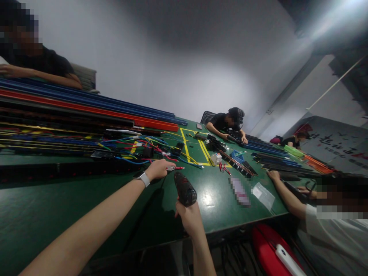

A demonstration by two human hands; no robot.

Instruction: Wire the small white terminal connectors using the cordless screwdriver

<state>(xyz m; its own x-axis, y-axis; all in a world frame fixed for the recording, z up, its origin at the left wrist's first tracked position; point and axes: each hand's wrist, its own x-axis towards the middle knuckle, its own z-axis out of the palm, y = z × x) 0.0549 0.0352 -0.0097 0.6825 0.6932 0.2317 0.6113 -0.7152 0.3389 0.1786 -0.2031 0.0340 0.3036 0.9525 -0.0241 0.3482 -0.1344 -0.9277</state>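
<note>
Power driver (185, 189): black with dark red areas, held with its body pointing forward, nose near a small pale block (170, 168); contact cannot be determined. Pale block: held crosswise; a short red lead (179, 168) extends from its right end to a metal tip (183, 168).

Wires (150, 143) lie on the table (217, 205), left of the power tool (185, 190).

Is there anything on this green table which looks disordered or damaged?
The coloured wires beyond the left hand look untidy: they cross in a loose tangle, while the long rails behind lie roughly parallel. No damage is evident.
</note>
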